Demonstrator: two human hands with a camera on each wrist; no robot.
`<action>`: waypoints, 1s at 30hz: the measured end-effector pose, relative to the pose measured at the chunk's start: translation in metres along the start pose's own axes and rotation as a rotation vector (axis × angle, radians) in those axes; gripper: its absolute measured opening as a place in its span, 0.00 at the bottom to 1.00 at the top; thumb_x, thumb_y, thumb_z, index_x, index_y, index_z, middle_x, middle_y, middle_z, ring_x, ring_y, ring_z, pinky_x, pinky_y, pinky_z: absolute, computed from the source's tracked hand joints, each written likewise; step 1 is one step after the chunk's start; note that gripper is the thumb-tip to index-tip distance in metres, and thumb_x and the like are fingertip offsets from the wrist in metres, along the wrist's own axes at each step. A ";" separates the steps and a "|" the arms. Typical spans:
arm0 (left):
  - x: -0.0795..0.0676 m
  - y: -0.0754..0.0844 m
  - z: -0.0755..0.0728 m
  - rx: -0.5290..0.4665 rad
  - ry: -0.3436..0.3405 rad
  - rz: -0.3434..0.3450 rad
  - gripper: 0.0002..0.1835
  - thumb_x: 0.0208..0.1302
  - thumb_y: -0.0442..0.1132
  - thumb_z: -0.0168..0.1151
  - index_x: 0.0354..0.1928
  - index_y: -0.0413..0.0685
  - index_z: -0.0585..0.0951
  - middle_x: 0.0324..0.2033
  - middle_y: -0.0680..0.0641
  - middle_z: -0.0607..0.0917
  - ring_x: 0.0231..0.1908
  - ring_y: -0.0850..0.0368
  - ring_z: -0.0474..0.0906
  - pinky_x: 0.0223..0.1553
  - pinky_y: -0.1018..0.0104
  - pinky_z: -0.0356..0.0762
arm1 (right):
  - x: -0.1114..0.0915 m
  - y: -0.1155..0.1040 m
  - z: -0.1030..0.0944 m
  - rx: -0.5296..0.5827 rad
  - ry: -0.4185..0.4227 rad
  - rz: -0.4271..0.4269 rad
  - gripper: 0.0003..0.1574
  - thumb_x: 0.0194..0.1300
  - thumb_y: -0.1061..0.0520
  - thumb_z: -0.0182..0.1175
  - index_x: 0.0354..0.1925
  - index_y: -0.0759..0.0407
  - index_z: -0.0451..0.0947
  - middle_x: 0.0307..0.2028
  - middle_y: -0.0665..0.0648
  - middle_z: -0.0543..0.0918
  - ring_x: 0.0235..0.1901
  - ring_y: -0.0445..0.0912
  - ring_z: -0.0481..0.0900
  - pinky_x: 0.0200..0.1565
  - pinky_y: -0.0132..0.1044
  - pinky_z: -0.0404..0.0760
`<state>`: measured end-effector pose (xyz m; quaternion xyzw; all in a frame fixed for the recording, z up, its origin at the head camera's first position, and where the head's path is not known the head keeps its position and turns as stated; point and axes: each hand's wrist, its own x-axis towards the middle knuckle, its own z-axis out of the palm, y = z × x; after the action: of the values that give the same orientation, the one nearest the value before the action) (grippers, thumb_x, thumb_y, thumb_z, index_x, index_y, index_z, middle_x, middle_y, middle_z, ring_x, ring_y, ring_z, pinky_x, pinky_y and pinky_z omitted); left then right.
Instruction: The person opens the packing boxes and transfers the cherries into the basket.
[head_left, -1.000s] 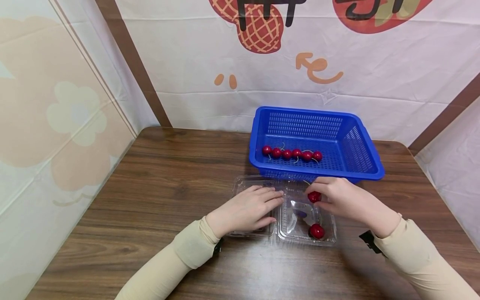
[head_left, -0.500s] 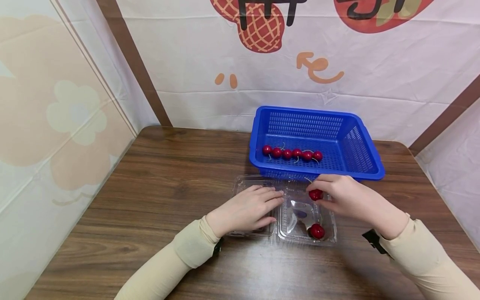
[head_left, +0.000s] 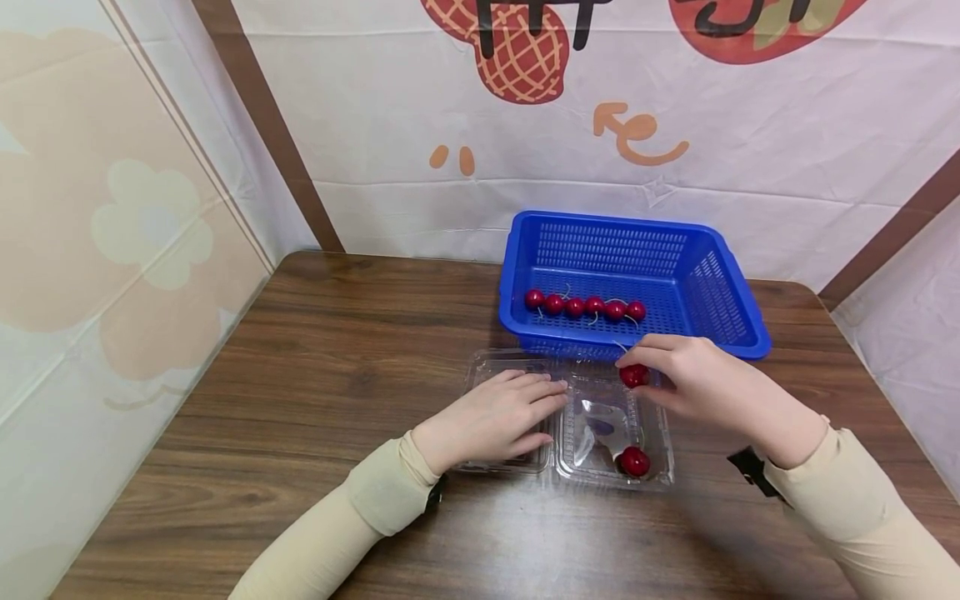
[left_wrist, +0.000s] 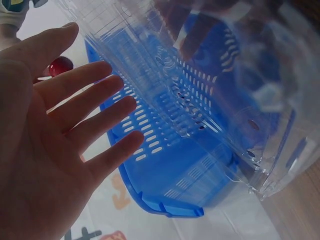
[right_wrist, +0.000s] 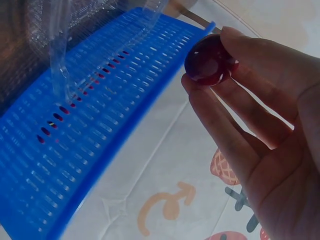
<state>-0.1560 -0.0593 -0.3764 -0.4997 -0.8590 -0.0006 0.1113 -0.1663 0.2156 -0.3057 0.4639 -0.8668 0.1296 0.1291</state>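
My right hand (head_left: 701, 383) pinches a dark red cherry (head_left: 634, 376) between thumb and fingertips, above the far part of the clear plastic clamshell box's right half (head_left: 577, 475). The same cherry (right_wrist: 207, 60) shows closely in the right wrist view, its green stem visible only from the head. A second cherry (head_left: 633, 462) lies in the near right corner of that half. Over the box's left half (head_left: 483, 362) my left hand (head_left: 495, 418) is laid palm down with extended fingers. In the left wrist view the left hand (left_wrist: 55, 135) has its fingers spread beside the clear plastic and holds nothing.
Directly behind the box stands a blue perforated basket (head_left: 615, 223), its front wall close to my right hand. Several stemmed cherries (head_left: 574, 307) line up inside along its front. The wooden table (head_left: 337, 375) extends left to a printed cloth wall (head_left: 390, 125).
My right hand has lifted slightly, drifting right and toward the basket with the cherry in its fingers. The left hand, box and basket stay where they were.
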 end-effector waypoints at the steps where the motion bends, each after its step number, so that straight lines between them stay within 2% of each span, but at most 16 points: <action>1: 0.000 0.000 0.000 0.001 0.001 0.000 0.27 0.66 0.55 0.54 0.62 0.48 0.74 0.62 0.50 0.75 0.62 0.53 0.71 0.63 0.58 0.67 | 0.001 0.000 -0.001 -0.001 0.001 0.002 0.21 0.44 0.63 0.74 0.41 0.55 0.82 0.36 0.49 0.83 0.34 0.40 0.82 0.34 0.35 0.83; 9: 0.001 0.000 0.000 0.003 0.001 0.000 0.27 0.65 0.55 0.54 0.62 0.48 0.74 0.62 0.50 0.75 0.62 0.53 0.71 0.63 0.58 0.67 | 0.005 0.003 -0.007 -0.013 0.012 -0.010 0.21 0.44 0.61 0.75 0.40 0.56 0.82 0.36 0.50 0.83 0.33 0.40 0.82 0.33 0.35 0.83; 14: 0.000 0.000 0.000 0.007 -0.004 -0.003 0.27 0.66 0.55 0.54 0.62 0.48 0.74 0.62 0.50 0.75 0.62 0.53 0.71 0.63 0.58 0.67 | 0.009 0.007 -0.011 -0.012 -0.016 0.026 0.21 0.45 0.60 0.74 0.41 0.56 0.82 0.37 0.51 0.84 0.34 0.41 0.83 0.34 0.36 0.84; 18: 0.000 0.000 0.000 0.007 -0.008 -0.005 0.28 0.66 0.55 0.54 0.62 0.48 0.74 0.62 0.50 0.75 0.62 0.52 0.71 0.63 0.58 0.67 | 0.013 0.014 -0.015 -0.012 -0.033 0.040 0.21 0.45 0.61 0.75 0.41 0.58 0.83 0.37 0.53 0.85 0.34 0.43 0.83 0.35 0.37 0.85; 26: 0.000 0.001 -0.001 0.000 -0.011 -0.008 0.28 0.66 0.55 0.54 0.62 0.48 0.74 0.63 0.50 0.74 0.62 0.52 0.71 0.63 0.58 0.67 | 0.023 0.030 -0.021 -0.041 -0.027 0.014 0.21 0.43 0.62 0.75 0.39 0.59 0.83 0.35 0.55 0.85 0.33 0.44 0.83 0.34 0.39 0.84; 30: 0.000 0.001 -0.001 0.001 -0.008 -0.007 0.27 0.66 0.55 0.54 0.62 0.48 0.74 0.63 0.50 0.75 0.62 0.52 0.71 0.64 0.58 0.66 | 0.027 0.037 -0.023 -0.037 -0.041 0.042 0.21 0.42 0.63 0.75 0.39 0.58 0.83 0.35 0.55 0.85 0.33 0.45 0.83 0.35 0.40 0.84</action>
<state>-0.1551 -0.0587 -0.3754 -0.4968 -0.8612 0.0016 0.1079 -0.2092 0.2229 -0.2787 0.4457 -0.8811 0.1068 0.1170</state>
